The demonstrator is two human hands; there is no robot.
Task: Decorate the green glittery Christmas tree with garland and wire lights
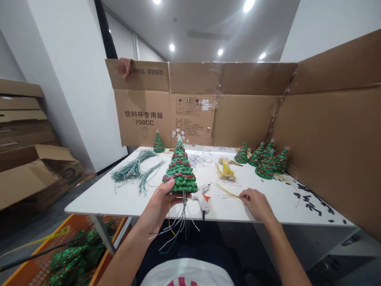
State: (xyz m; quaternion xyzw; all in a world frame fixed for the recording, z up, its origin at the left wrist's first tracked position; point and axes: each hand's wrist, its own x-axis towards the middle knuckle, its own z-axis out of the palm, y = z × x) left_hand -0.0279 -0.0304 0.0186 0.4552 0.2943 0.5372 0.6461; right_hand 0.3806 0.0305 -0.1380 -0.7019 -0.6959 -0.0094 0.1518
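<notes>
The left hand (163, 198) holds a green tree (180, 171) standing up above the near side of the worktop (98, 198), while the right hand (256, 201), to its right, pinches thin yellow wires (229, 192) that run far and left, toward the tree's side.

The left hand (161, 198) held a small Christmas tree (180, 171) upright, loose wires (183, 204) hanging below it. The right hand (258, 203) pinched yellow strands (229, 193) at the white table (104, 199). Between the hands lay a glue gun (204, 204); green strands (129, 171) lay left, and more trees (264, 166) stood near the right cardboard wall (327, 139).
</notes>
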